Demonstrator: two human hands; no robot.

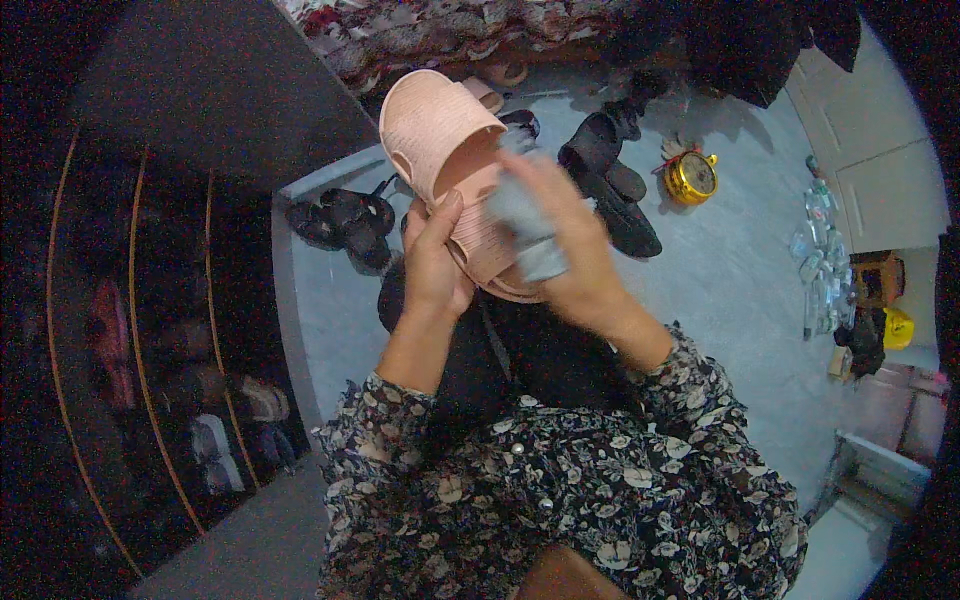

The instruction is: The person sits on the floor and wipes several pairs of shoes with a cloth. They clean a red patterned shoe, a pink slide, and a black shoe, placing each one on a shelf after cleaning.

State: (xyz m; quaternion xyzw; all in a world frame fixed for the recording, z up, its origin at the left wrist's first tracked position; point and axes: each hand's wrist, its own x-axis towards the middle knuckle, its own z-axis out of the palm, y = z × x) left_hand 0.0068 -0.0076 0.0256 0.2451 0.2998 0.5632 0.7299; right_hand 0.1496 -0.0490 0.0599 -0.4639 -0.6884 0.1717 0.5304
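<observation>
A pair of pink slide slippers [442, 131] is held up above my lap, the two lying against each other with their toe ends apart. My left hand [439, 259] grips them at the middle from the left side, its thumb on top. My right hand [574, 247], blurred, holds a light grey-blue cloth [529, 225] against or just over the right side of the slippers. The cloth is blurred too and covers part of the lower slipper.
Black shoes [345, 221] lie on the grey floor at the left, and more dark shoes [611, 187] at the right. Beyond them is a yellow round container [690, 178]. Clear plastic bottles [821, 259] stand near white cabinets [885, 187]. A dark shelf unit [172, 360] with footwear is at the left.
</observation>
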